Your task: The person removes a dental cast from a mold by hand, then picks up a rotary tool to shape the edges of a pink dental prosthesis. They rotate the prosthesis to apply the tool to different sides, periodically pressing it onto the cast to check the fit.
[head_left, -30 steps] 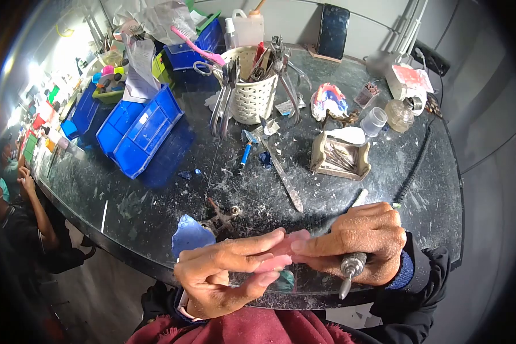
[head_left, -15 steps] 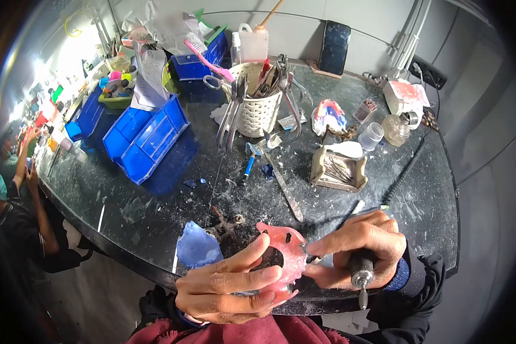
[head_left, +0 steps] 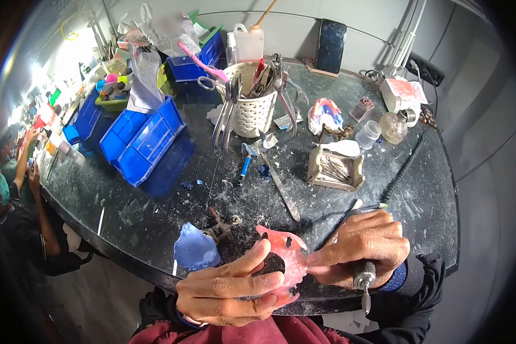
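My left hand holds a pink acrylic denture base from its left side, with the fingers laid across it. Dark gaps show in the pink plate near its upper end. Gripped in my right hand is a metal rotary handpiece, its bur pointing down toward me, away from the plate. The thumb and forefinger of that hand touch the denture base's right edge. Left of the plate lie a blue moulded piece and a small metal frame-like device.
A long metal file and a blue-handled tool lie ahead on the dusty dark table. Behind stand a white basket of pliers, blue bins, a box of burs and a glass burner. Another person sits far left.
My right thumb and forefinger have closed in on the denture base's edge. The handpiece has shifted slightly with that hand. The left hand keeps its hold; the whole view has moved a little.
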{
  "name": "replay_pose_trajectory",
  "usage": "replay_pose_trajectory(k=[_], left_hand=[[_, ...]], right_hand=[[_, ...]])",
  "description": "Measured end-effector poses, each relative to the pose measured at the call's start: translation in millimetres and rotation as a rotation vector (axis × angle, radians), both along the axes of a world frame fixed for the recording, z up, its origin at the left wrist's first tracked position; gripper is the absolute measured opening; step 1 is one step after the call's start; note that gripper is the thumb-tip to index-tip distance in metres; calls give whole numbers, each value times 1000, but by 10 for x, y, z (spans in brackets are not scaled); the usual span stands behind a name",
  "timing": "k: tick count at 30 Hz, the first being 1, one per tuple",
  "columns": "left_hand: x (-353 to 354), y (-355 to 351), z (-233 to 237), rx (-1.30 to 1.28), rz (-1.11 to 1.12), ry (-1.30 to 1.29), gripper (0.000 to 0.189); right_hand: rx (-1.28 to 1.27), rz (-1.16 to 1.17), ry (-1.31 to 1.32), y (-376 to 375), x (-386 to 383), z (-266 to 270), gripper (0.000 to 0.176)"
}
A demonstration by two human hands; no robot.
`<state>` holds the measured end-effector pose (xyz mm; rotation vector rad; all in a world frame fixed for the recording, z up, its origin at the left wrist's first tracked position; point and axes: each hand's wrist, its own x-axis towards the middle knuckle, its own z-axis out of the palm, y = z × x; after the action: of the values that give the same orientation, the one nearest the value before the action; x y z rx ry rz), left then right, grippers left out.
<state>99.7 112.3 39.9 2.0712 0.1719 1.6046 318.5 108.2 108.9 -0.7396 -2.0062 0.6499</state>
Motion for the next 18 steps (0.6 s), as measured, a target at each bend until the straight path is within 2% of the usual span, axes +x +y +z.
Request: replay_pose_trajectory(k=[7,18], left_hand=[[7,-18,-1,-31,-9,16,35],[-22,38,-42,304,199,131,36]], right_hand=[[-41,-11,23,-21,-10,34,17],[-164,21,56,-34,15,73,15]])
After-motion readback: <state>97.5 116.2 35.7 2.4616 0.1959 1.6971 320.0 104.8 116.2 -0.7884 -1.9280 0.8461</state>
